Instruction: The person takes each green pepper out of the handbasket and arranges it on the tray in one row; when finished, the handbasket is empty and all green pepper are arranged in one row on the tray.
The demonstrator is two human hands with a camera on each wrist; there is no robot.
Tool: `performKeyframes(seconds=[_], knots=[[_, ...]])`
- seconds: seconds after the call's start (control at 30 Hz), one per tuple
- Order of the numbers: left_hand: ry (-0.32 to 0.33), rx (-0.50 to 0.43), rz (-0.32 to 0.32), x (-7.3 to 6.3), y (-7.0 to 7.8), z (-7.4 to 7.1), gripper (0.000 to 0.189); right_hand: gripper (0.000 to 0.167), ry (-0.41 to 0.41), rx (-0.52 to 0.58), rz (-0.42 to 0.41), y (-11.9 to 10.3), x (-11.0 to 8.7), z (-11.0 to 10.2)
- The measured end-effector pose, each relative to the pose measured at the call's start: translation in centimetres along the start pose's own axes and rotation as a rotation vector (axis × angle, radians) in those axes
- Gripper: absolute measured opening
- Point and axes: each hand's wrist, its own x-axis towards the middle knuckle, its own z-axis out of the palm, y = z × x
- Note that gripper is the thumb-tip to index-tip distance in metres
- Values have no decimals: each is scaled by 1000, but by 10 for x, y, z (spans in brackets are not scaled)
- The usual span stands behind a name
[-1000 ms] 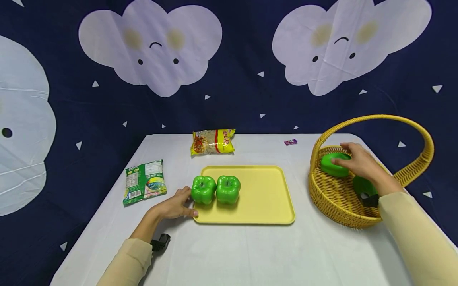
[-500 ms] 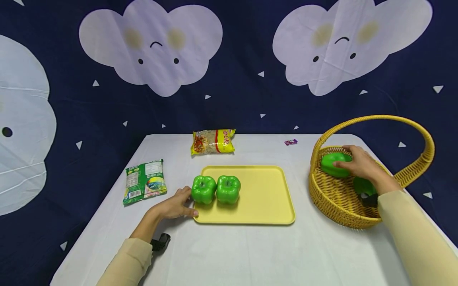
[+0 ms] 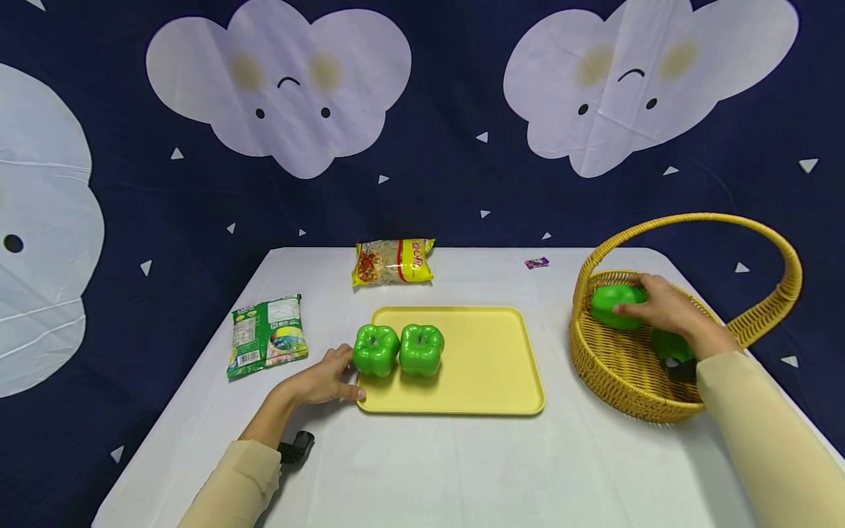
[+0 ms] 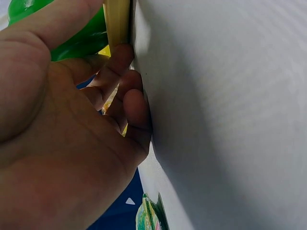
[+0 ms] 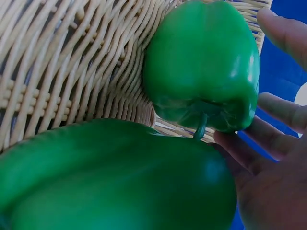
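In the head view my left hand (image 3: pixel 325 381) rests at the left end of a yellow tray (image 3: pixel 488 367). Its thumb lies at the near corner and its other fingers beside the left edge; in the left wrist view they bend loosely by the tray (image 4: pixel 118 26). Two green bell peppers (image 3: pixel 375 350) (image 3: pixel 422 350) sit side by side on the tray. My right hand (image 3: pixel 670 304) reaches into a wicker basket (image 3: pixel 614 378), at a third bell pepper (image 3: pixel 612 306). The right wrist view shows fingers spread beside this pepper (image 5: pixel 204 62), thumb apart from it. Another bell pepper (image 5: pixel 120 182) lies under the wrist.
A tall arched handle (image 3: pixel 700 216) rises over the basket, behind the right hand. Left of the tray lies a green snack packet (image 3: pixel 267 337). A yellow food bag (image 3: pixel 394 262) and a small purple wrapper (image 3: pixel 537 262) lie toward the table's back edge.
My right hand has drawn slightly toward me, its thumb and fingers lower against the far pepper. That pepper has barely shifted. The left hand and the tray have not moved.
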Motion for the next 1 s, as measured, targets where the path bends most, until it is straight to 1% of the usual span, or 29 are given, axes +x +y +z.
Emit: performKeyframes(seconds=[0.2,0.4,0.5,0.7,0.87,1.0], knots=[[-3,3,-10,0,0,0,86,69,15,-17,-56,-2,-1,3],[-5,5,-16,1,0,0,87,78,-39,-33,-24,-6,-4,4],[-3,3,-14,1,1,-1,88,79,-36,-38,-30,-8,-7,5],[-6,9,-10,0,1,-1,86,72,-13,-20,-68,-11,-12,6],[-18,9,-27,-1,0,-1,92,69,-6,1,-118,-11,-15,7],[-20,4,-23,-1,0,-1,93,68,3,17,-156,-10,-16,8]])
